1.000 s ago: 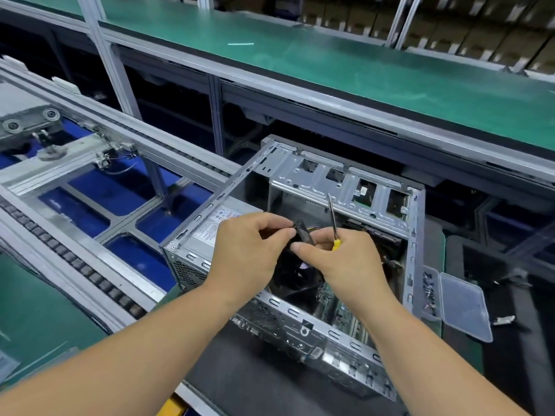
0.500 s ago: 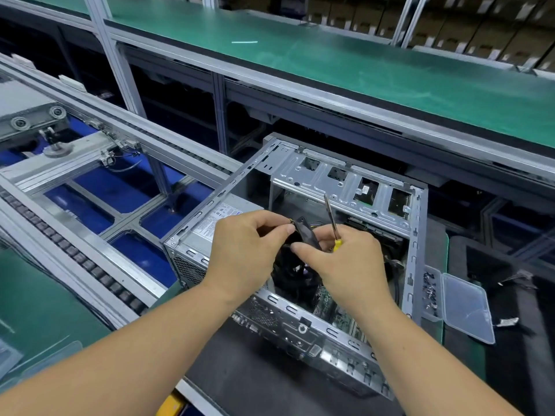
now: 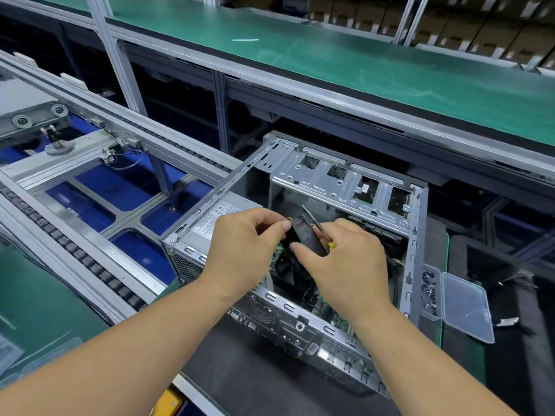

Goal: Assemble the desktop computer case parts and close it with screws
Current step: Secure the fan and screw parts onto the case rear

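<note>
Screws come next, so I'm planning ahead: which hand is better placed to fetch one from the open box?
Probably the right hand: the screw box lies beside the case on its side, though it grips the screwdriver.

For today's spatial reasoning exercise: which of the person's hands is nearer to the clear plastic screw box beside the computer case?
Right. The right hand is over the case's open middle, on the side toward the screw box; the left hand is farther away, beyond the right.

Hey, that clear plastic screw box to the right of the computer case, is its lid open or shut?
Open. The screw box shows loose dark screws uncovered, and its clear lid lies flipped out flat to the right.
</note>
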